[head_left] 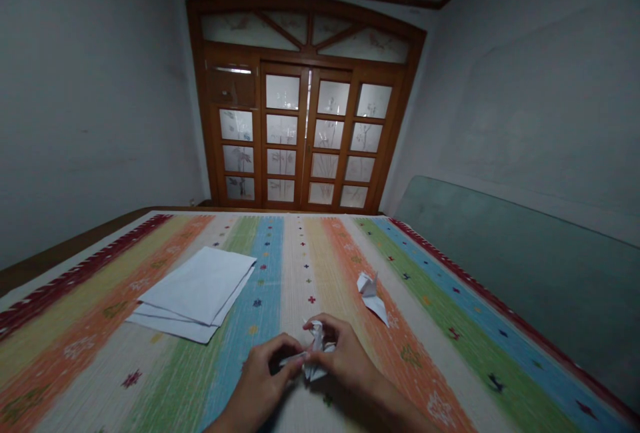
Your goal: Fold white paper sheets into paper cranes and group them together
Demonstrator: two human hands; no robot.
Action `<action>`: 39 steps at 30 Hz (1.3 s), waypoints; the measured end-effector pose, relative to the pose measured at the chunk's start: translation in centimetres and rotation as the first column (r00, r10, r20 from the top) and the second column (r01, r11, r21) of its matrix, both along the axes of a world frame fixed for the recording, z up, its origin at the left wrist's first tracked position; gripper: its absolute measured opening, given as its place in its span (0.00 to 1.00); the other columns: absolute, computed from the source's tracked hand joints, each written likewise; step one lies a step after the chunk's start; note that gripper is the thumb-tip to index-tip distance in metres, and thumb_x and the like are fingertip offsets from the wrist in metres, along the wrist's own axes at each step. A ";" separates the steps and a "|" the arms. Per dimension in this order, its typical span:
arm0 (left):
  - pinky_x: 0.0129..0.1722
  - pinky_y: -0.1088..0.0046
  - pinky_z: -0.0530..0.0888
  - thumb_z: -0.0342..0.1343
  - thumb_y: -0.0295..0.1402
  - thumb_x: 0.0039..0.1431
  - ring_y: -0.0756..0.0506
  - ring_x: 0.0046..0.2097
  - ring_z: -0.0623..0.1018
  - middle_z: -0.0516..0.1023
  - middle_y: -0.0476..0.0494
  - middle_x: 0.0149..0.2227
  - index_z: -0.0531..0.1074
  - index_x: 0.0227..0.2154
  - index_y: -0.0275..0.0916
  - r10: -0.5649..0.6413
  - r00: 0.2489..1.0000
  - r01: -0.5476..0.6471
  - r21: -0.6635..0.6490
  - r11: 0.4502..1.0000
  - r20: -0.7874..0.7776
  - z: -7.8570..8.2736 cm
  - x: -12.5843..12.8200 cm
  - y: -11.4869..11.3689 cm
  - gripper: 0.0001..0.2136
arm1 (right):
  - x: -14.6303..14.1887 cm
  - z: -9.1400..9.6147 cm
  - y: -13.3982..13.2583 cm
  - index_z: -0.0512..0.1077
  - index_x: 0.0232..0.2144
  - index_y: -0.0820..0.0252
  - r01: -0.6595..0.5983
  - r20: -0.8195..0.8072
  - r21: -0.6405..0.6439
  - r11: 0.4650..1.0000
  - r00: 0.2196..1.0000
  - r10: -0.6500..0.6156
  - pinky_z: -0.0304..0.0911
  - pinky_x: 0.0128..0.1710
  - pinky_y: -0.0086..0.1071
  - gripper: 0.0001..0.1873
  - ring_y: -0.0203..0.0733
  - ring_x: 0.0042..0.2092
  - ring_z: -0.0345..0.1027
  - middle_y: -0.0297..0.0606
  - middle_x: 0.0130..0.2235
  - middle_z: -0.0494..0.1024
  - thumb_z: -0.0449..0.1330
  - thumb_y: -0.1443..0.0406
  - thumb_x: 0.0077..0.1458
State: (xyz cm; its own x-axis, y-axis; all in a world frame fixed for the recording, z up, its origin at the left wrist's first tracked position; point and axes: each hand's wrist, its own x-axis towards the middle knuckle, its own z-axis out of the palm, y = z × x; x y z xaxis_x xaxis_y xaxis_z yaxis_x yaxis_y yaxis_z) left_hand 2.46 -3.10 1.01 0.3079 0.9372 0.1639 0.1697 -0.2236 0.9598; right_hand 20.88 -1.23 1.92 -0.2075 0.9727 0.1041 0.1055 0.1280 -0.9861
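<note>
Both hands meet low in the middle of the view over a striped mat. My left hand pinches the left tip of a small folded white paper figure. My right hand curls its fingers round the figure's right side and top. The figure is partly hidden by my fingers. A finished folded white paper figure lies on the mat a little beyond and to the right of my hands.
A small stack of white paper sheets lies on the mat to the left. A wooden door with frosted glass panes stands at the far end. A grey-green panel leans along the right wall.
</note>
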 end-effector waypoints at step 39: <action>0.51 0.61 0.77 0.67 0.48 0.53 0.36 0.51 0.80 0.82 0.36 0.47 0.78 0.44 0.40 0.081 0.979 -0.069 -0.070 0.995 0.186 -0.9 -0.3 1.0 0.20 | 2.6 1.6 1.6 0.76 0.41 0.58 0.054 0.101 0.173 0.983 0.992 -0.072 0.67 0.41 0.36 0.17 0.45 0.38 0.72 0.37 0.38 0.78 0.69 0.65 0.45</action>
State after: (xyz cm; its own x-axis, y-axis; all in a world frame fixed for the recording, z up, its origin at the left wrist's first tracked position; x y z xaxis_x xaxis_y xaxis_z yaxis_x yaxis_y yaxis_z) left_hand 2.18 -2.10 0.15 0.2058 0.9666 0.1526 -0.0015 -0.1556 0.9878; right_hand 23.48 0.35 3.54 -0.1649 0.9543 0.2491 0.2222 0.2820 -0.9333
